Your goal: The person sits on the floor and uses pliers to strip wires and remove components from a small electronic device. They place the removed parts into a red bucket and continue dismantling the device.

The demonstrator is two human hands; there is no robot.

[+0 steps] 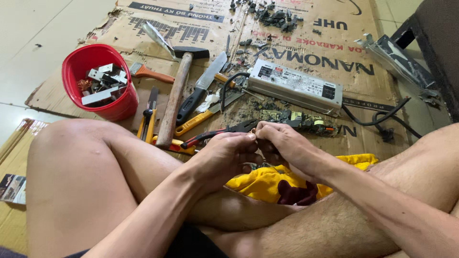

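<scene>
Above crossed bare legs, the left hand (224, 155) and right hand (282, 143) meet fingertip to fingertip, both closed in a pinch on a small part too tiny to make out. Just below lies a yellow cloth (267, 181). Beyond the hands, on flattened cardboard (334, 28), lie red-handled pliers (215, 134), a hammer (174, 95), a knife (201, 88) and a silver metal box (296, 86). To the left, a red bucket (119, 107) holds metal scraps (103, 83).

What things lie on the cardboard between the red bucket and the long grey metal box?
In the head view, between the red bucket and the grey metal box lie a hammer, a knife and an orange-handled scraper.
</scene>
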